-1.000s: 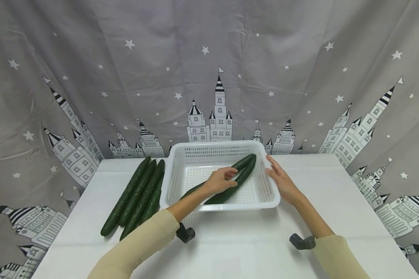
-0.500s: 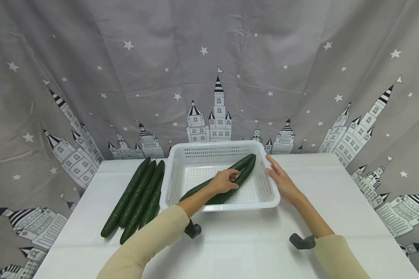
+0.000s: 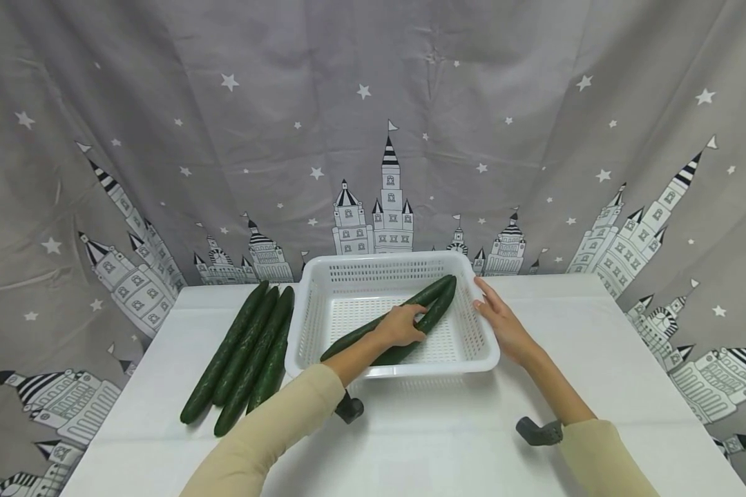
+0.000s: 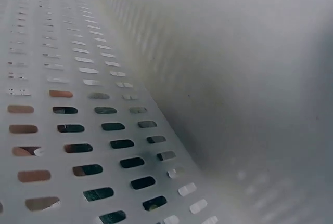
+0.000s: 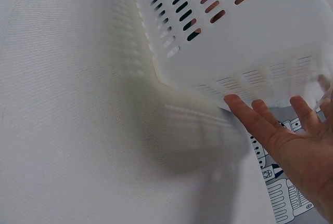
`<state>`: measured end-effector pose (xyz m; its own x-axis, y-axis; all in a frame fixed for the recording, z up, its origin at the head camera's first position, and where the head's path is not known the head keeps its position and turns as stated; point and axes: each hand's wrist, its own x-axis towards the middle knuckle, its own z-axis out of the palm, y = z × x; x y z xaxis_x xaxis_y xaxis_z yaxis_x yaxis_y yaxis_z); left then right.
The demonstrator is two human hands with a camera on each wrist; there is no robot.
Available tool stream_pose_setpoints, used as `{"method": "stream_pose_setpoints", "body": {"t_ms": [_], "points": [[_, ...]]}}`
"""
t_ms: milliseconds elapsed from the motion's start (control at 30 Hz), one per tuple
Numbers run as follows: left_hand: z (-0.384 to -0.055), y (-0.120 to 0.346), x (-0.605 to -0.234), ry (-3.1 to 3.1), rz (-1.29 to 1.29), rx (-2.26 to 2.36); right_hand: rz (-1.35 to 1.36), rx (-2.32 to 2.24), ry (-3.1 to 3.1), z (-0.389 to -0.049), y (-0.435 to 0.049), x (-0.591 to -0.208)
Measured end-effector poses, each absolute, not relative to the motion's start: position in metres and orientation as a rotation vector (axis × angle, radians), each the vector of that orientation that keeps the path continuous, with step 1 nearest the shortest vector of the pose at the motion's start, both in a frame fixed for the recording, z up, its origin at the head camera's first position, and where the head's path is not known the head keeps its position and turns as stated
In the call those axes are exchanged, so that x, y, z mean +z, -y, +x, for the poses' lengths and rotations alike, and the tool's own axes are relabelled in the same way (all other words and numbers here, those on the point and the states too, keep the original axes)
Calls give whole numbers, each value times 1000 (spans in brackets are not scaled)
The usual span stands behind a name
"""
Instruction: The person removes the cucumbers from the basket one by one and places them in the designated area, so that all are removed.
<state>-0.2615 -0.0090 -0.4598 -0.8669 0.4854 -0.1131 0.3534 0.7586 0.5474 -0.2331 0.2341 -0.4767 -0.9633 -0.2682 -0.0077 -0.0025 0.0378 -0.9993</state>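
A white perforated basket stands on the table with two cucumbers lying slantwise inside, their far ends together. Around the middle of the nearer cucumber my left hand curls its thumb and fingers. The other cucumber lies just left of it, partly behind the hand. Through the basket wall's slots, the left wrist view shows bits of dark green cucumber and skin. My right hand rests at the basket's right rim; in the right wrist view its fingers are straight against the outer wall.
Several cucumbers lie side by side on the white table, left of the basket. A grey curtain printed with castles and stars hangs behind. Dark wrist devices stick out by the sleeves.
My left hand has shifted slightly right and down onto the nearer cucumber, its fingers closing round it. The right hand and the basket have stayed in place.
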Motion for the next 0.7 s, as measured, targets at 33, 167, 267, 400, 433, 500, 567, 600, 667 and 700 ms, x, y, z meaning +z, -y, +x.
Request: {"method": "stream_pose_setpoints", "body": {"t_ms": [33,167,267,400,433,500,567,600,667,700], "points": [[-262,9,-460,-2707,658,778,-280,-2039,-2110,-233,-234,-477],[-263,12,-459,-2702,639,835,-284,-2043,-2106,-233,-234,-476],[-264,14,-459,-2709,620,893,-289,-2041,-2103,-232,-233,-475],[-264,17,-455,-2712,589,985,-294,-2040,-2105,-232,-233,-475],[-263,18,-453,-2709,577,1013,-293,-2041,-2107,-233,-233,-475],[-261,20,-450,-2695,559,1071,-288,-2042,-2108,-233,-233,-475],[-259,21,-446,-2686,542,1129,-282,-2044,-2107,-233,-233,-475],[-258,22,-444,-2678,540,1164,-284,-2046,-2105,-233,-233,-475],[-257,24,-439,-2662,541,1229,-285,-2047,-2102,-233,-233,-475],[-257,25,-437,-2657,545,1260,-286,-2046,-2103,-233,-234,-475]]}}
